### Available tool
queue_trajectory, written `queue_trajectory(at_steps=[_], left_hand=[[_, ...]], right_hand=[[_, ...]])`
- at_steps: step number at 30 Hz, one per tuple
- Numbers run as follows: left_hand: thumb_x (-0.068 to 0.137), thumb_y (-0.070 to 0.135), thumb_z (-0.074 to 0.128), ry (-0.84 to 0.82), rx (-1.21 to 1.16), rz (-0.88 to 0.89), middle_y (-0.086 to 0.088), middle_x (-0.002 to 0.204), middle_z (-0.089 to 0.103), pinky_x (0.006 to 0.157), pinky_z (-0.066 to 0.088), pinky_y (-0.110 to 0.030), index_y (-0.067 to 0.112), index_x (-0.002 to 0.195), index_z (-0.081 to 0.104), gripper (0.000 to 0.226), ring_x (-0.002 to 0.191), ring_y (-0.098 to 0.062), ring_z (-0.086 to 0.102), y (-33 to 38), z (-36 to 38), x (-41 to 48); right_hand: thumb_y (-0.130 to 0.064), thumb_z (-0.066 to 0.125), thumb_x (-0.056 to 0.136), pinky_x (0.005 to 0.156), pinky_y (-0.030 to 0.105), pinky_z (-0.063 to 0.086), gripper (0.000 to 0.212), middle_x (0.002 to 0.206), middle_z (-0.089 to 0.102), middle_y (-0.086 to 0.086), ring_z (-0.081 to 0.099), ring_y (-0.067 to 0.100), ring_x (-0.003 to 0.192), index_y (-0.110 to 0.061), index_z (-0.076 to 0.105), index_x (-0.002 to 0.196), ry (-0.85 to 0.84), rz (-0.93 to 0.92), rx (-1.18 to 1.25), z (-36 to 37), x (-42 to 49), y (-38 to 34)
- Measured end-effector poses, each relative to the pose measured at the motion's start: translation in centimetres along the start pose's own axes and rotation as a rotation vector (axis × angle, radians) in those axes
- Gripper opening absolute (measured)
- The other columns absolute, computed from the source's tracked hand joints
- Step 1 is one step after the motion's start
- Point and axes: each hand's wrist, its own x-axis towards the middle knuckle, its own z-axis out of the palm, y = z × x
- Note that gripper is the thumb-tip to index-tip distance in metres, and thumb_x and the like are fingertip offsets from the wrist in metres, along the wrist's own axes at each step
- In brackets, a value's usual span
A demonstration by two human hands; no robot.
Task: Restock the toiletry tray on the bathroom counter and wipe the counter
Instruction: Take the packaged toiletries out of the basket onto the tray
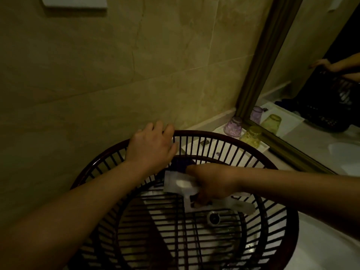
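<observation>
A dark slatted round basket (pixel 224 151) fills the lower middle, standing over the white sink whose drain (pixel 213 218) shows through its bars. My left hand (pixel 152 147) grips the basket's far rim. Inside the basket, my right hand (pixel 212 184) holds several white toiletry packets (pixel 179 183), and more white packets (pixel 241 206) stick out below it. A dark blue item (pixel 182 164) lies in the basket just beyond. The white toiletry tray (pixel 266 147) sits on the counter behind the basket, at the mirror's foot.
A purple glass (pixel 233 127) and a yellow glass (pixel 251 136) stand upside down on the tray. The framed mirror (pixel 259 78) rises at right. A beige tiled wall (pixel 116 75) stands close behind. White counter (pixel 321 240) shows at lower right.
</observation>
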Motion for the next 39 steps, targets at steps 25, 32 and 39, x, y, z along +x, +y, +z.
queue_trajectory(at_steps=[25, 32, 39], left_hand=[[0.091, 0.046, 0.048, -0.002, -0.026, 0.021, -0.009, 0.088, 0.053, 0.054, 0.032, -0.032, 0.013, 0.103, 0.048, 0.035, 0.073, -0.027, 0.049, 0.0, -0.6, -0.2], [0.09, 0.046, 0.049, -0.022, 0.006, 0.003, -0.009, 0.088, 0.053, 0.054, 0.031, -0.031, 0.012, 0.106, 0.052, 0.037, 0.072, -0.027, 0.05, 0.0, -0.5, -0.1], [0.089, 0.046, 0.053, -0.029, 0.01, -0.022, -0.009, 0.089, 0.053, 0.054, 0.032, -0.03, 0.013, 0.104, 0.051, 0.037, 0.072, -0.027, 0.05, 0.0, -0.4, 0.0]], right_hand=[[-0.008, 0.054, 0.095, 0.073, 0.038, 0.061, 0.016, 0.108, 0.063, 0.014, 0.074, 0.027, 0.084, -0.006, 0.062, 0.109, 0.968, -0.083, 1.206, -11.1, -7.4, 3.1], [-0.013, 0.054, 0.095, 0.048, 0.024, 0.055, 0.012, 0.098, 0.065, 0.006, 0.069, 0.019, 0.081, -0.012, 0.064, 0.103, 1.232, 0.184, 1.341, -12.5, -3.9, 10.0], [-0.007, 0.056, 0.093, 0.058, 0.029, 0.052, 0.008, 0.104, 0.063, 0.014, 0.064, 0.023, 0.083, -0.008, 0.06, 0.101, 1.093, 0.454, 1.316, -7.8, 4.0, 16.0]])
